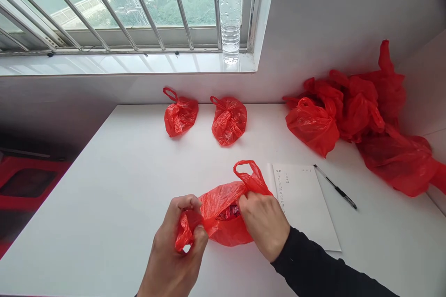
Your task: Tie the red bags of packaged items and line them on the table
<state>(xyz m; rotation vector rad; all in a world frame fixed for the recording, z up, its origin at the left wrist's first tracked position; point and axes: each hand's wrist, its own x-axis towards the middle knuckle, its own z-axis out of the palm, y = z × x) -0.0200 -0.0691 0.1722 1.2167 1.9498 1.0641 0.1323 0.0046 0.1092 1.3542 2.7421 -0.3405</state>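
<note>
A thin red plastic bag (223, 199) lies on the white table in front of me, its mouth partly open. Small dark red wrapped packets (229, 212) show through the opening; their kind I cannot make out. My left hand (177, 246) is closed round the bag's left handle, which is bunched between thumb and fingers. At the other side, my right hand (263, 218) grips the bag near its right handle, with the fingertips hidden in the plastic. The right handle's loop stands up above that hand.
Two small knotted red bags (229, 121) sit by the wall. Several fuller red bags (358, 106) are heaped at the back right. A notebook (306, 204) with handwriting and a black pen (336, 187) lie right of my hands. A water bottle (230, 14) stands on the windowsill (139, 64).
</note>
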